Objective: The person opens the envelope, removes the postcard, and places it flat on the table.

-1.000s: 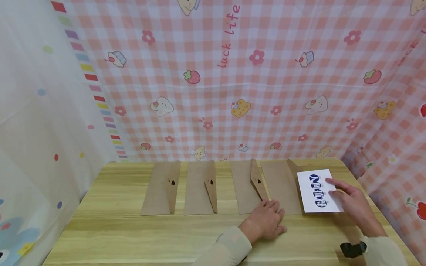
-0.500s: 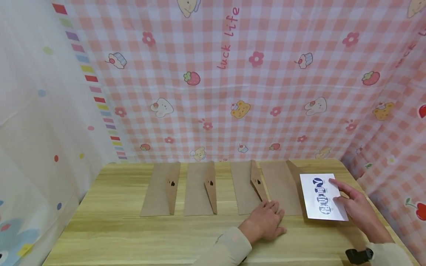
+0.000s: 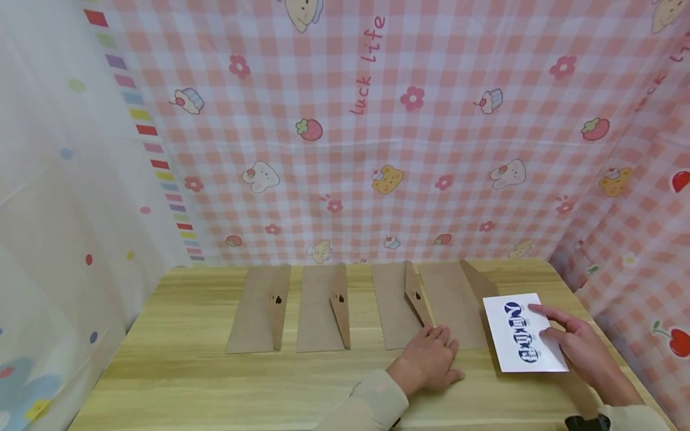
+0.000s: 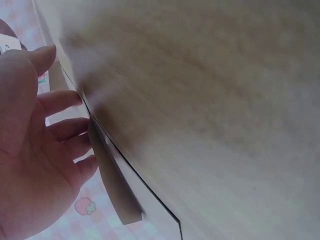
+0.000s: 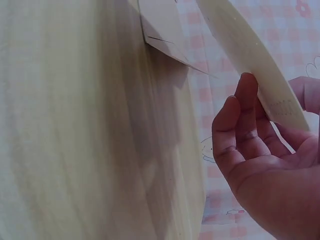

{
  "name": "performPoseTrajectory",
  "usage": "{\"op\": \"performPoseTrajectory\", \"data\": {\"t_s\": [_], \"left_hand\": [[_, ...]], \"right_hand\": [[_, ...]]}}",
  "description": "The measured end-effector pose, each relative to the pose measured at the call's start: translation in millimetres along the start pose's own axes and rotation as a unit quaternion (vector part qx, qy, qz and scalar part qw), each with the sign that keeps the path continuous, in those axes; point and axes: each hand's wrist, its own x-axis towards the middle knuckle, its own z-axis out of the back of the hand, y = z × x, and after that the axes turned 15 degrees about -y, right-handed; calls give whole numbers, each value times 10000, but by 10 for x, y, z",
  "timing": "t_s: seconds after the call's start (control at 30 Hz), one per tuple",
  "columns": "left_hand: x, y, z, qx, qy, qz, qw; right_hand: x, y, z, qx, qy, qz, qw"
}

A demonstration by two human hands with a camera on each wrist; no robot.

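My right hand (image 3: pixel 584 350) pinches a white card (image 3: pixel 504 350) printed with a row of dark blue characters, thumb on top and other fingers beneath. The card is held above the table beside the rightmost kraft-paper envelope (image 3: pixel 447 299), whose flap (image 3: pixel 477 284) stands raised. In the right wrist view the card (image 5: pixel 250 50) appears edge-on, clear of the tabletop. My left hand (image 3: pixel 428 359) lies palm down with relaxed fingers at the near ends of the two right-hand envelopes. Its fingertips touch the third envelope's (image 3: pixel 390 305) folded flap corner or lie close to it; which, I cannot tell.
Two more brown envelopes, the leftmost one (image 3: pixel 253 314) and its neighbour (image 3: pixel 318 311), lie to the left, flaps folded over with a small dark print. The wooden table (image 3: pixel 215 389) ends at a pink checked curtain (image 3: pixel 350 149) behind and hangings at both sides.
My right hand has drawn the card a little nearer the table's front and slightly right, its tilt shifting on the way. The left hand stays in place.
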Motion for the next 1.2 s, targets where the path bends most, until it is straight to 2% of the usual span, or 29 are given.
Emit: {"op": "performPoseTrajectory", "data": {"t_s": [0.13, 0.47, 0.73, 1.03, 1.2], "left_hand": [[7, 13, 2, 77, -102, -49, 9999], [18, 26, -4, 136, -65, -54, 9999], [18, 36, -5, 178, -63, -82, 9998], [14, 46, -16, 100, -42, -49, 9999], [16, 45, -27, 56, -70, -63, 9999]], "right_hand": [[-34, -34, -2, -342, -103, 173, 9992], [-91, -66, -18, -548, -219, 380, 9975], [-123, -89, -15, -476, -45, 343, 9983], [-184, -150, -19, -843, 4, 747, 9936], [-224, -190, -6, -671, 173, 553, 9961]]}}
